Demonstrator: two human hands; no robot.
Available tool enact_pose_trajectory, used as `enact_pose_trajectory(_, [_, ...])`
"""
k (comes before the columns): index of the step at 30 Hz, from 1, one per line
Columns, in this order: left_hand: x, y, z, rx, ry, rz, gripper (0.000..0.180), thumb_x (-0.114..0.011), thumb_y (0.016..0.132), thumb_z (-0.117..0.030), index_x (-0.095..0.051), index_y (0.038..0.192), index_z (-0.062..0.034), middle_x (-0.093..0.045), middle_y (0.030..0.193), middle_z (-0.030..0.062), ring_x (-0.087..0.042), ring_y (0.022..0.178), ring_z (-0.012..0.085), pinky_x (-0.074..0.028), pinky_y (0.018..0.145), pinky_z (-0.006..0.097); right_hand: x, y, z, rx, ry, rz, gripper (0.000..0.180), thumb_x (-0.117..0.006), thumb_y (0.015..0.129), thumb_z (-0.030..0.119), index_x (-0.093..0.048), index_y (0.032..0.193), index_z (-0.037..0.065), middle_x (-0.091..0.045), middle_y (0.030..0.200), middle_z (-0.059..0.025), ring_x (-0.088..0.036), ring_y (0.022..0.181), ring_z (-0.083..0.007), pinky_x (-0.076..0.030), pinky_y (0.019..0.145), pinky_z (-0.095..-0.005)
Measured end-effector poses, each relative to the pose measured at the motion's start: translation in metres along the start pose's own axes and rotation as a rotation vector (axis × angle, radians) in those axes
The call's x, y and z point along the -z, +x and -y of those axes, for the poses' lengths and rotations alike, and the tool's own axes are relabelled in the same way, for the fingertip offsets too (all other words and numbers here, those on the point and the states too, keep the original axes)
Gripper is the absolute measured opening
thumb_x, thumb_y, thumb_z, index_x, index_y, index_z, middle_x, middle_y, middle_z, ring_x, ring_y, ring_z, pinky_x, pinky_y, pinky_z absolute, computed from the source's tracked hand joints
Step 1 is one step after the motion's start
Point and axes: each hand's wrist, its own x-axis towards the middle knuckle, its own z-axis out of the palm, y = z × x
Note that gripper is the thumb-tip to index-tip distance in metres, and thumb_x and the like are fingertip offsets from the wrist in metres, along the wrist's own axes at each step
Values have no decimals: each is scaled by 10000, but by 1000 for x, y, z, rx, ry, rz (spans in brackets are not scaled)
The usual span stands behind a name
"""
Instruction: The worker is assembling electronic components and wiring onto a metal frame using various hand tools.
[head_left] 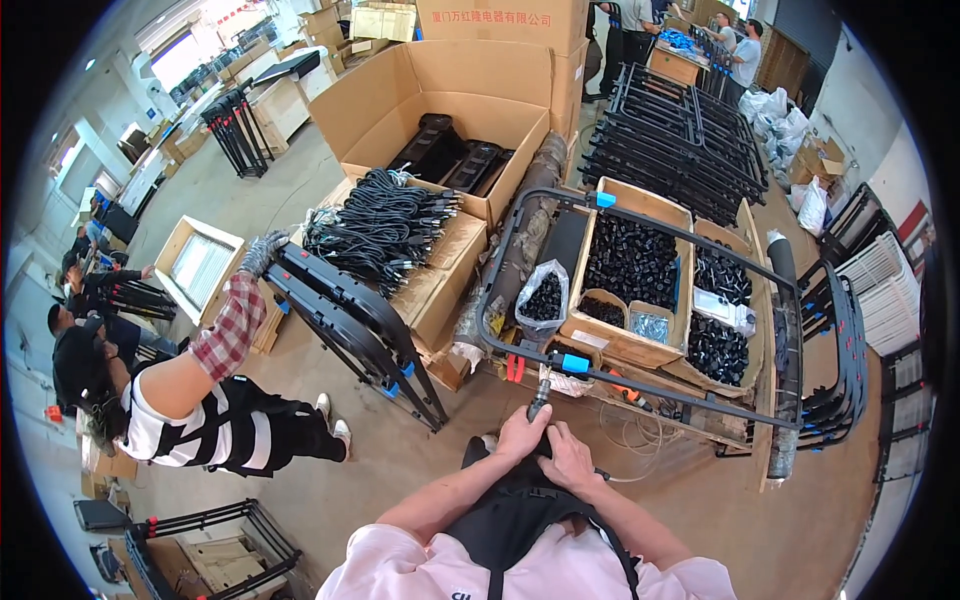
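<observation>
My left hand (522,432) is wrapped round a dark power screwdriver (541,396), its metal tip pointing up at the near rail of a black tubular frame (685,398). My right hand (568,456) is closed round the tool's rear end, where a hose leads off to the right. The frame lies tilted across the workbench, with blue clips (572,363) on its tubes. Beneath it a wooden box (640,349) holds black plastic parts and some small screws. A clear bag (543,298) of black parts stands to its left.
A coworker (190,405) at left grips a stack of black frames (345,300). Bundled black cables (375,225) top a carton, beside an open cardboard box (480,85). More frames (680,140) are piled behind the bench. An orange-handled tool (630,395) hangs at the bench's near edge.
</observation>
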Motion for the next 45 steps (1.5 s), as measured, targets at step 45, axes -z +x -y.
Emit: enact_pose_trajectory(45, [-27,-23,-16,-27,-48,83,635,-587,971,-637,-660,1039,-10,-740,1004,242,-707,1020,431,-537,884,500,21,-29,-20,-126,-1,12,799,-763,752,258,-438,1421,-33,-681,1166,-317,-686,1052,-459,-556,924,-516])
